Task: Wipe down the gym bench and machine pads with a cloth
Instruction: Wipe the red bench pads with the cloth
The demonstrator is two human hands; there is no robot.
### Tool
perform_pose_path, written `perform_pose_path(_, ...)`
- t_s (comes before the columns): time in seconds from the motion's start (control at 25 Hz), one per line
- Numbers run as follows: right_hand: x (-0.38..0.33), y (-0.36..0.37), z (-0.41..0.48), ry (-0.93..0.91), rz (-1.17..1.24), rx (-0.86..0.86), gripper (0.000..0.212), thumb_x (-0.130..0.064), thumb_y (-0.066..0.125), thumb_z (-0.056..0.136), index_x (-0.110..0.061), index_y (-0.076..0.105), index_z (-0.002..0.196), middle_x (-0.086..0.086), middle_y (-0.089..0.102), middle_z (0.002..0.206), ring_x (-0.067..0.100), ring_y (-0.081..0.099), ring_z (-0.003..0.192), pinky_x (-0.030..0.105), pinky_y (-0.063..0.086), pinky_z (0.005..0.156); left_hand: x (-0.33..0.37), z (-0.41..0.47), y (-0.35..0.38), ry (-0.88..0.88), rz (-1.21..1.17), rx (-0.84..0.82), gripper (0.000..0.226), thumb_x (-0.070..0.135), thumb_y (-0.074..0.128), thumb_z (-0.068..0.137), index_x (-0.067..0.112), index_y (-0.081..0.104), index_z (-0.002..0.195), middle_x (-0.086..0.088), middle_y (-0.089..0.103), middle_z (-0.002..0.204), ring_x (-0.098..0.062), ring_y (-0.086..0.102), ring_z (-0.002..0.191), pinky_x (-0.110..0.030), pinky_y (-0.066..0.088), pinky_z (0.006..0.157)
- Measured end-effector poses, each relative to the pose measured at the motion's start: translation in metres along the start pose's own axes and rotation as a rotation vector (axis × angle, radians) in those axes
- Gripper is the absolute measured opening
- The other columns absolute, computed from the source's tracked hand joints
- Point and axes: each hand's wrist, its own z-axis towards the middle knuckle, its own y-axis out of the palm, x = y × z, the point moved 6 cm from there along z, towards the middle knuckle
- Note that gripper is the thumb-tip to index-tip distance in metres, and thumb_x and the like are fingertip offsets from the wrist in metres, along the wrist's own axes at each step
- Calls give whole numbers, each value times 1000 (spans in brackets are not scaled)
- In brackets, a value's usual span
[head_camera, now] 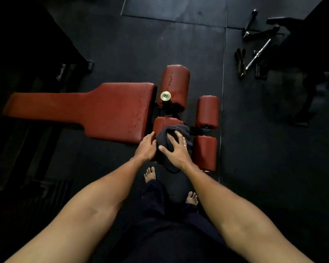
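Beside the person's bare feet: dark floor mat (254,149).
Right hand (176,151): fingers spread, pressing flat on cloth (179,130).
Left hand (146,147): fingers together, touching cloth edge.
Cloth spot: draped over near roller pad (164,121).
Bench pad (112,109): red, beyond hands.
Far right: metal bars (258,54).

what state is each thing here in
cloth, bunched over the near roller pad
right hand, fingers spread, pressing on the cloth
left hand, open, at the cloth's left edge
bench pad, bare, speckled surface
far roller pad, bare, speckled
metal bar, lying on the floor
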Motion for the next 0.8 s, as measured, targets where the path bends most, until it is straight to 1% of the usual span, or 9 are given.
perform_pose_path(0.12, 7, 22, 4, -29, -130, 126, 73, -62, 61, 91, -40, 34, 155, -16, -4, 167, 26, -11, 156, 56, 9, 125, -7, 7, 6, 0, -184, -95, 51, 29, 31, 110, 23, 20, 159, -3, 20, 166, -18, 20, 151, -32, 18, 121)
perform_pose_path(0.24, -6, 21, 28, -59, -222, 268, 65, -51, 63, 89, -41, 41, 150, -6, 6, 168, 38, -3, 155, 62, 17, 121, -18, 11, 15, -25, -308, -152, 54, 35, 31, 110, 28, 12, 160, -1, 11, 167, -16, 11, 153, -32, 14, 122)
perform_pose_path(0.44, -16, -11, 83, 52, -135, 369, 62, -51, 65, 88, -36, 49, 146, -6, 24, 164, 39, 19, 149, 53, 22, 122, -19, 16, 18, -43, -457, -157, 57, 42, 33, 108, 31, 12, 160, 3, 13, 166, -14, 15, 152, -37, 15, 123)
perform_pose_path(0.48, -16, -14, 83, 66, -117, 383, 62, -52, 64, 89, -36, 48, 147, -6, 25, 163, 37, 22, 147, 51, 24, 122, -21, 20, 21, -101, -515, -151, 61, 51, 33, 106, 30, 13, 160, 4, 17, 166, -15, 18, 151, -37, 16, 123)
perform_pose_path(0.56, -11, -8, 65, 90, -85, 417, 62, -50, 63, 90, -36, 44, 148, -7, 24, 163, 36, 28, 143, 50, 30, 119, -36, 35, 34, -223, -660, -153, 90, 84, 38, 87, 29, 27, 158, 3, 32, 161, -16, 32, 147, -43, 23, 123)
perform_pose_path(0.6, -6, -2, 48, 91, -76, 436, 64, -49, 63, 90, -35, 43, 149, -7, 23, 163, 35, 30, 140, 51, 35, 116, -43, 40, 43, -287, -721, -157, 100, 92, 38, 78, 25, 39, 152, 0, 45, 154, -18, 43, 140, -46, 32, 119)
perform_pose_path(0.68, 4, 15, 6, 64, -110, 429, 65, -48, 63, 89, -32, 44, 149, -6, 23, 164, 34, 32, 139, 54, 41, 110, -31, 28, 40, -386, -849, -147, 78, 81, 33, 90, 19, 63, 125, -6, 67, 125, -22, 62, 119, -42, 50, 100)
perform_pose_path(0.72, 7, 25, -12, 42, -166, 391, 64, -48, 63, 88, -32, 45, 147, -6, 21, 165, 34, 31, 140, 55, 42, 109, -17, 16, 32, -428, -878, -145, 64, 71, 30, 98, 20, 66, 112, -6, 71, 113, -22, 66, 108, -38, 53, 89)
perform_pose_path(0.8, 3, 35, -21, -18, -314, 300, 63, -47, 65, 84, -36, 49, 144, -5, 18, 166, 36, 25, 146, 57, 40, 110, -6, 9, 31, -422, -936, -147, 58, 59, 24, 104, 19, 66, 105, -5, 71, 103, -17, 67, 97, -30, 53, 78)
